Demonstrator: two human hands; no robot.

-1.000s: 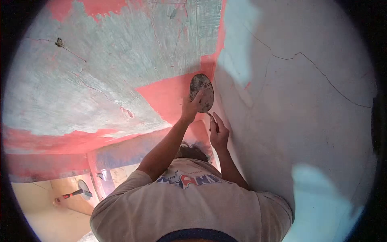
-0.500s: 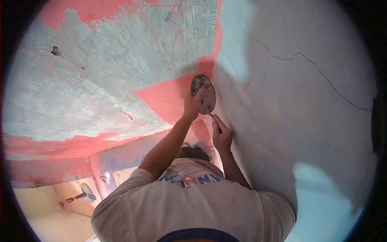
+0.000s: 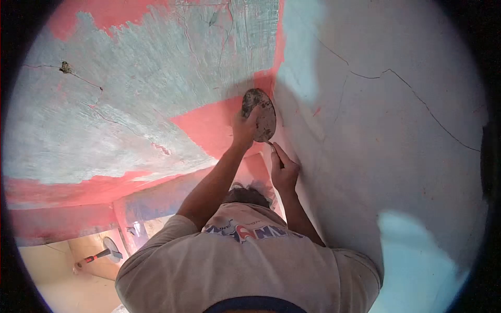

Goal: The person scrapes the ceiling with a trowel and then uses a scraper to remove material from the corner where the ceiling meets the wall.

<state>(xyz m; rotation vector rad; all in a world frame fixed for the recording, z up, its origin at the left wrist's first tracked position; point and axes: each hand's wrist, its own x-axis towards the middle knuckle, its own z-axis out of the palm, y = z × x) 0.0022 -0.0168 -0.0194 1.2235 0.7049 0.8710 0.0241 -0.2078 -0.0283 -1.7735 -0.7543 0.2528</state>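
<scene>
My left hand point(image 3: 243, 129) grips an oval, flat plate point(image 3: 266, 121), grey and smeared with dark stains, its thumb laid over the face. Just below, my right hand point(image 3: 284, 172) is closed around a slim tool point(image 3: 270, 142) with a thin metal shank and dark handle, probably a small spatula. The shank's end overlaps the plate's lower edge. Both forearms reach forward from my pale printed shirt point(image 3: 235, 261). Beyond the plate lies a pink patch point(image 3: 203, 122) of the surface, bordered by grey-green coated areas.
A grey-blue wall point(image 3: 391, 141) with a long crack rises close on my right. On the left, the streaked grey-green surface point(image 3: 130, 78) has cracks and a small hole point(image 3: 65, 67). A tool with a red-and-black handle point(image 3: 93, 257) shows at lower left.
The plate and both hands have shifted slightly up and left in view. The slim tool's shank now overlaps the plate's lower edge a little more. Both grips stay the same.
</scene>
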